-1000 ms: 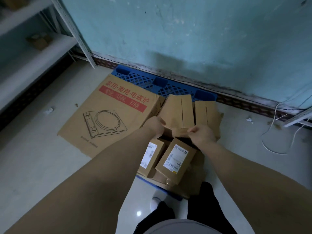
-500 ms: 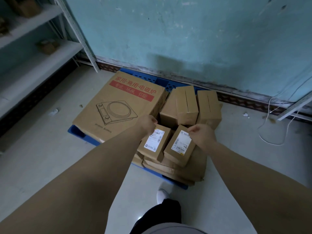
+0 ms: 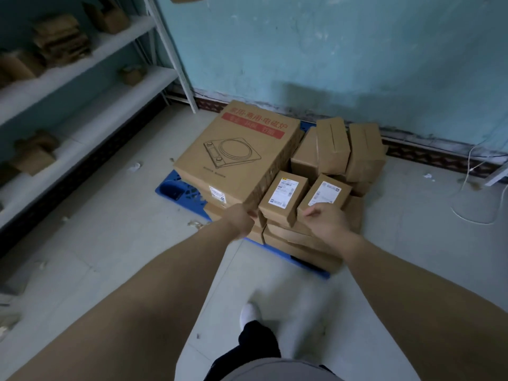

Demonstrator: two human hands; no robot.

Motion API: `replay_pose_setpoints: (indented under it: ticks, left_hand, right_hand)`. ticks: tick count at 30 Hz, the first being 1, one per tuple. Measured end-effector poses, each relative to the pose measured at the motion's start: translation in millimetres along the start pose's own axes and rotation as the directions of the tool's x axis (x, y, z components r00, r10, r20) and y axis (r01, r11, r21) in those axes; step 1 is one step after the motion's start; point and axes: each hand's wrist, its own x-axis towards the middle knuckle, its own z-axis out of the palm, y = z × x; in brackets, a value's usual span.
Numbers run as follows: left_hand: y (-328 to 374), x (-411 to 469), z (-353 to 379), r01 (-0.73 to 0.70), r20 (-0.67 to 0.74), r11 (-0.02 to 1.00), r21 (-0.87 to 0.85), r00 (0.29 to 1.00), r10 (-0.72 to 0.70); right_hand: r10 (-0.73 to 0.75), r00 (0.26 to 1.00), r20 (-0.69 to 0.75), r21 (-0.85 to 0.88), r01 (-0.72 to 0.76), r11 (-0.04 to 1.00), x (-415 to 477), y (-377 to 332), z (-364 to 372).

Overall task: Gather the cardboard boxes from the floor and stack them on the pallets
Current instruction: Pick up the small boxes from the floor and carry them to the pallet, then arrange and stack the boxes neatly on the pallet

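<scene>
Eased back from the pile since a second ago: left hand (image 3: pixel 242 220) and right hand (image 3: pixel 328 222) apart. Right loosely curled, seemingly empty, just short of the two labelled small boxes (image 3: pixel 284 195); left balled at the corner of the large cooker box (image 3: pixel 239 155), grip impossible to tell. Small boxes seated side by side on the stack atop the blue pallet (image 3: pixel 176 188). Likely placed; more to fetch.

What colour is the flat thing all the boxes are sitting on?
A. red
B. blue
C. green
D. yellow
B: the pallet poking out from under the cardboard boxes is blue.
</scene>
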Motion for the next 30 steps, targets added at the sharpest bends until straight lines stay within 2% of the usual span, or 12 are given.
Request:
replay_pose_setpoints:
  ticks: [7,14,21,24,30]
  left_hand:
    - [-70,-33,-41,0.019,0.016,0.998,0.062,1.0,-0.021]
    - [-185,-32,-118,0.05,0.009,0.996,0.067,0.999,-0.05]
    - [-288,-23,-194,0.016,0.033,0.995,0.097,0.999,-0.019]
    - [-305,-14,-220,-0.001,0.017,0.991,0.131,1.0,-0.001]
    - [-292,16,-233,-0.058,0.046,0.994,0.09,0.997,0.054]
  right_hand:
    - [-0.007,1.0,0.006,-0.057,0.007,0.998,-28,-44,49]
    - [0.028,1.0,-0.01,-0.014,-0.028,1.0,-46,-99,160]
    - [0.112,0.991,-0.068,-0.024,-0.113,0.993,-66,-134,255]
    - [0.109,0.988,-0.113,-0.084,-0.119,0.989,-76,-149,270]
    - [0.154,0.978,-0.142,0.025,-0.152,0.988,-66,-176,279]
